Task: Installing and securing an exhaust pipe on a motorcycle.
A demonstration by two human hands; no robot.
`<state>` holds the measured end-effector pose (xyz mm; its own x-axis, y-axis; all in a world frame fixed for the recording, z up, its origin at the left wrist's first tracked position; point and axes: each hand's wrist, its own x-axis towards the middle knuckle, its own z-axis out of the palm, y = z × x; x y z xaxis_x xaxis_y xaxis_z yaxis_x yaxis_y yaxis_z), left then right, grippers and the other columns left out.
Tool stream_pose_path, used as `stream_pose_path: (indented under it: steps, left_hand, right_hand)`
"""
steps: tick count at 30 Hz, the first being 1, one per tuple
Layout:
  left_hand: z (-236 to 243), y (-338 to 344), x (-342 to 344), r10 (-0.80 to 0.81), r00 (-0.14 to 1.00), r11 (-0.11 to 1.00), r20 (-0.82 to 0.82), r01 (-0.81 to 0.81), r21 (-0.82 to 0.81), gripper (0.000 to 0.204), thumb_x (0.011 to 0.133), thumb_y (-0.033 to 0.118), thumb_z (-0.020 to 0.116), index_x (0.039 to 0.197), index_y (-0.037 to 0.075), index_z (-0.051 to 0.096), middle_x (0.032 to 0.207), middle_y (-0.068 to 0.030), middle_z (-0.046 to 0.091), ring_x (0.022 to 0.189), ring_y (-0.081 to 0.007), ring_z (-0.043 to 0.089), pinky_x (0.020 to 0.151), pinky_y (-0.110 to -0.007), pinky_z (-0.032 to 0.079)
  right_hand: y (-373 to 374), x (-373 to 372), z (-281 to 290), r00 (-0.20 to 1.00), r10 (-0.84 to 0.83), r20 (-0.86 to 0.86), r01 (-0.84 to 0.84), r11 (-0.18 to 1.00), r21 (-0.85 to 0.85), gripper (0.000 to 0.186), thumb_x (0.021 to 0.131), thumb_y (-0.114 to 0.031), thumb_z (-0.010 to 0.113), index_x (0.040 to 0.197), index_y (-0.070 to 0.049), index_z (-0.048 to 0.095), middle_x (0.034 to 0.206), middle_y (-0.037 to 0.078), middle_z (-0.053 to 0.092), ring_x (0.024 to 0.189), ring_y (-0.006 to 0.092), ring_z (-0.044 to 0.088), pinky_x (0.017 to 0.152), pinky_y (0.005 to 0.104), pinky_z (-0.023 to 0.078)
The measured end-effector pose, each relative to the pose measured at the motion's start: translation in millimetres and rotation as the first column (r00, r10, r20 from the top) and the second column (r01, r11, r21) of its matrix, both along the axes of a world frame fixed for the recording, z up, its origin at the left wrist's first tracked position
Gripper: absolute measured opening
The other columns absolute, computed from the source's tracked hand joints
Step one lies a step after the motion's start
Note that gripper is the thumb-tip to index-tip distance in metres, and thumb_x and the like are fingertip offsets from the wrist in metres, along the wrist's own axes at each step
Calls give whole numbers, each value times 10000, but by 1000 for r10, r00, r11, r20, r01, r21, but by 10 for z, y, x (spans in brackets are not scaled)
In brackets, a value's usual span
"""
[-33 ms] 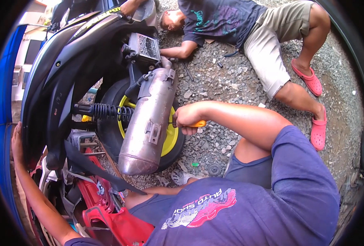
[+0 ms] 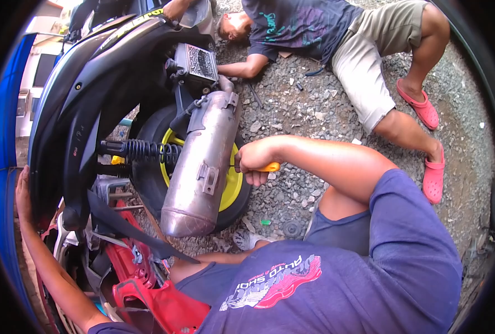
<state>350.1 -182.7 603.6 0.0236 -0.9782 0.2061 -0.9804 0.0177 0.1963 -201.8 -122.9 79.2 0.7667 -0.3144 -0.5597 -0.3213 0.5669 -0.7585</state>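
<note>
My right hand (image 2: pixel 254 160) is wrapped round a screwdriver whose yellow-orange handle (image 2: pixel 272 167) sticks out behind the fist. Its thin shaft points left, toward the edge of the silver exhaust muffler (image 2: pixel 200 170) and the wheel behind it; where the tip ends is hidden. That wheel has a black tyre (image 2: pixel 147 183) and a yellow-green rim (image 2: pixel 232 192). Over at the far left, my left hand (image 2: pixel 23 195) rests with stretched fingers against the outer side of the motorcycle's black tail bodywork (image 2: pixel 63 133). A black coil shock absorber (image 2: pixel 147 151) runs between bodywork and wheel.
Another person (image 2: pixel 308 33) lies on the gravel (image 2: pixel 292 111) beyond the wheel, one hand near the radiator grille (image 2: pixel 200 61), legs bent at right, in pink clogs (image 2: pixel 434 175). Red body panels (image 2: pixel 158 303) lie beside me at lower left. A blue sheet (image 2: pixel 2 167) hangs at far left.
</note>
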Motion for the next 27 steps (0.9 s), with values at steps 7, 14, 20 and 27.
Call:
stream_pose_path:
  steps: [7,14,20,27]
  left_hand:
    - [75,91,-30,44,998,999,-47,-45,-20,576,1166,406,479,1584,15,549,1607,-136,563,1542,-256,469,1287,-363,317]
    - [97,114,-48,62,992,998,-109,-59,30,613,1171,425,442,1641,33,472,1687,-137,475,1600,-258,384,1312,-379,277]
    - [39,125,-85,69,985,998,-159,-70,2,618,1177,436,422,1633,25,480,1689,-139,478,1599,-258,388,1315,-386,270]
    - [149,81,110,44,997,999,-57,-44,12,605,1180,414,406,1634,19,476,1692,-142,473,1602,-255,382,1322,-385,256]
  right_hand:
    - [-141,2,-217,988,71,137,-85,991,100,446,1020,-37,515,1461,29,492,811,81,669,538,134,567,495,300,489]
    - [-181,-22,-224,979,103,175,-120,989,89,420,1021,-44,528,1437,12,524,805,69,656,527,119,560,468,289,483]
    - [-154,-34,-251,982,62,177,-82,991,105,400,1017,-48,535,1411,20,546,805,60,649,569,133,580,487,305,495]
    - [111,137,-85,992,-115,56,113,993,35,165,1014,-109,570,1081,21,646,747,44,612,560,138,560,481,323,486]
